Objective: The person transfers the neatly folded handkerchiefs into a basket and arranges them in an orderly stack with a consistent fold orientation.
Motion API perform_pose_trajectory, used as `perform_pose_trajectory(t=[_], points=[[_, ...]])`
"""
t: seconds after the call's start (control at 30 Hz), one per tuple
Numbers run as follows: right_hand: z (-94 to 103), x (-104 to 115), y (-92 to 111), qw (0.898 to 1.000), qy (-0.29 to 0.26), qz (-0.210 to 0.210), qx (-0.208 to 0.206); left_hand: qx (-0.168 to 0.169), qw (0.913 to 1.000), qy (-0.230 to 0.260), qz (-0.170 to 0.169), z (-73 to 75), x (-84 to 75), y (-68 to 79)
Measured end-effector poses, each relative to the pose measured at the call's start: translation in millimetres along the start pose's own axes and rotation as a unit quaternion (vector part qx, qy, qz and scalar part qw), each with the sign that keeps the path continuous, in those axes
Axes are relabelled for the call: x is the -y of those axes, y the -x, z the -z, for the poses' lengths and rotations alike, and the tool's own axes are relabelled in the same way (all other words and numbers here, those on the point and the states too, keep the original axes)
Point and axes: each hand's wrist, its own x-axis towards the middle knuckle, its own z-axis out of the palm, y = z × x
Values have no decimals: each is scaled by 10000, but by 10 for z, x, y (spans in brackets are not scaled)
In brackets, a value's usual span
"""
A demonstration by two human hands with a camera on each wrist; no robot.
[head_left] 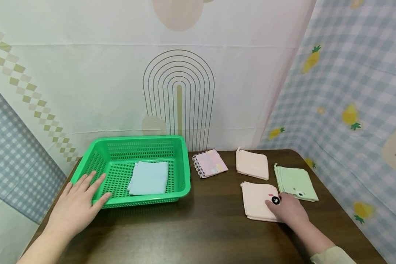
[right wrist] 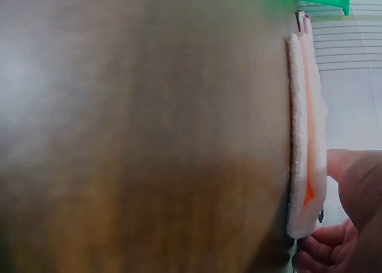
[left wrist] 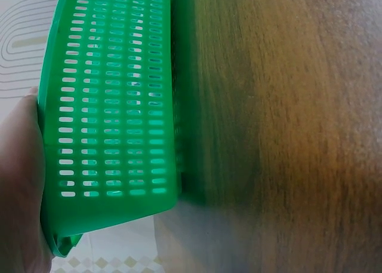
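At the far left, a blue-and-white gingham fabric (head_left: 11, 146) hung beside the dark brown, wood-grained worktop (head_left: 211, 234). Your bare left hand (head_left: 76, 203) rested at the near left corner of a green, rectangular, perforated plastic basket (head_left: 142, 201), fingers spread over its rim and thumb at the near edge; that grip was apart. Inside the basket, right of its middle, lay a pale blue folded cloth (head_left: 150, 179).

Just beside the basket, to its right, you had a pink folded cloth with a black-and-white checked edge (head_left: 211, 163). Farther right lay a plain pale peach folded cloth (head_left: 252, 164). In front of it, flat on the worktop, was a pale peach folded cloth with a round black patch (head_left: 259, 205). Your bare right hand (head_left: 290, 209) was at its right edge, thumb on top and fingers curled at the side, so that grip was clamped on the cloth's edge. Just beyond that hand, a light green folded cloth with a looped corner (head_left: 297, 182) lay near the worktop's right side.
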Motion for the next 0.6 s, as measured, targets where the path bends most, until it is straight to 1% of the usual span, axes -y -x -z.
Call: perform_pose_trajectory(t=[0.23,0.4,0.6], points=[[46,57,-60,9988,-407,-188,201,17,10000,-20,18,-8,16,5],[57,97,-88,9960,-735,-365,346,0,10000,-14,7,-13,22,2],[61,91,-120,9920,-1104,-426,429,-41,10000,-7,-29,-21,22,-7]])
